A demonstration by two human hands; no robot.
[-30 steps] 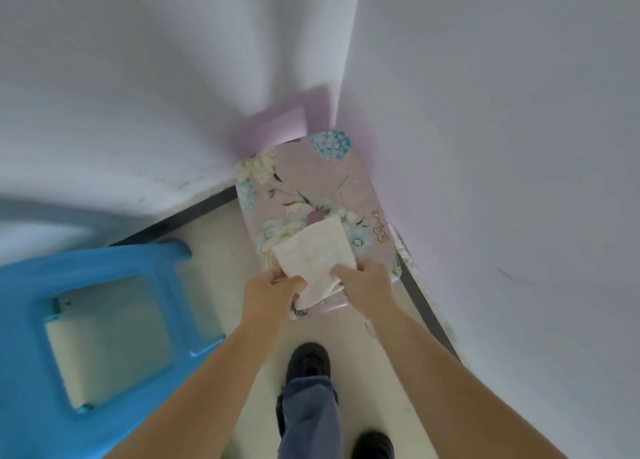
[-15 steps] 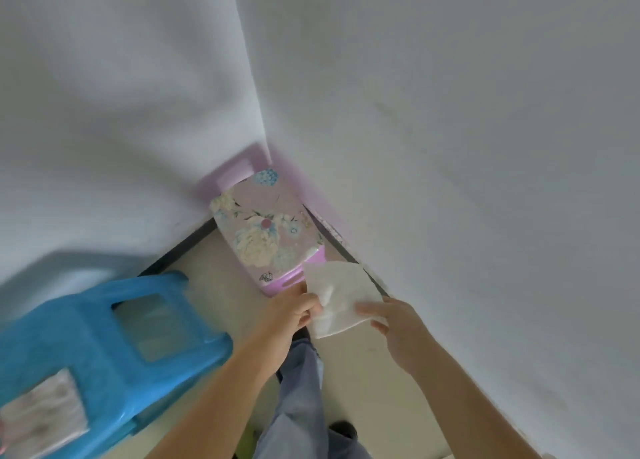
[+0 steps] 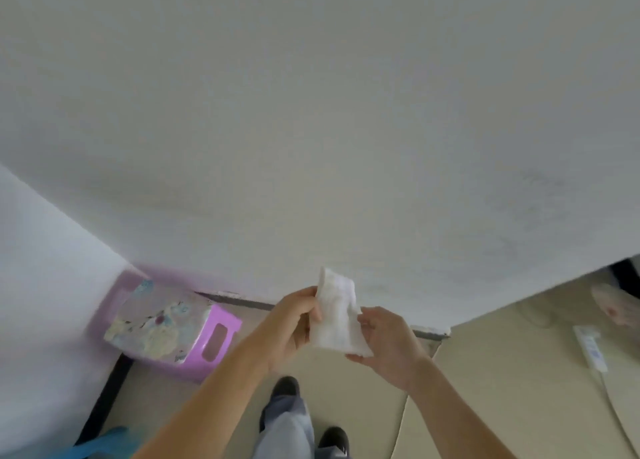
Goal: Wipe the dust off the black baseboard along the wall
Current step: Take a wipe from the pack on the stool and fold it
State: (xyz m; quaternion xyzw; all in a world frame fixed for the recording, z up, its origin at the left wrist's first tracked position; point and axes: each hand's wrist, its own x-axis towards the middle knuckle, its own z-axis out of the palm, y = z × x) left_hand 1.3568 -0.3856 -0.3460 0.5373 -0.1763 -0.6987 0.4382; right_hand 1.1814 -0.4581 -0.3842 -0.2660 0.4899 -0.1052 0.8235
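Observation:
A white wipe (image 3: pixel 335 315) hangs folded between both hands, held upright in front of the white wall. My left hand (image 3: pixel 289 323) pinches its left edge, and my right hand (image 3: pixel 388 342) grips its lower right corner. The black baseboard (image 3: pixel 239 301) runs along the foot of the wall behind my hands, with white flecks on its top edge. Another stretch of the baseboard (image 3: pixel 107 394) goes down the left wall. My hands hide the middle of the strip.
A pink stool (image 3: pixel 169 327) with a floral top stands in the corner against both walls. A blue stool (image 3: pixel 100 444) pokes in at the bottom left. A white power strip (image 3: pixel 590 347) and its cable lie on the beige floor at the right. My shoes (image 3: pixel 285 387) are below.
My view has swung right, from the corner to the long wall. Both hands lifted the wipe off the pink stool and carried it to the right, in front of the wall.

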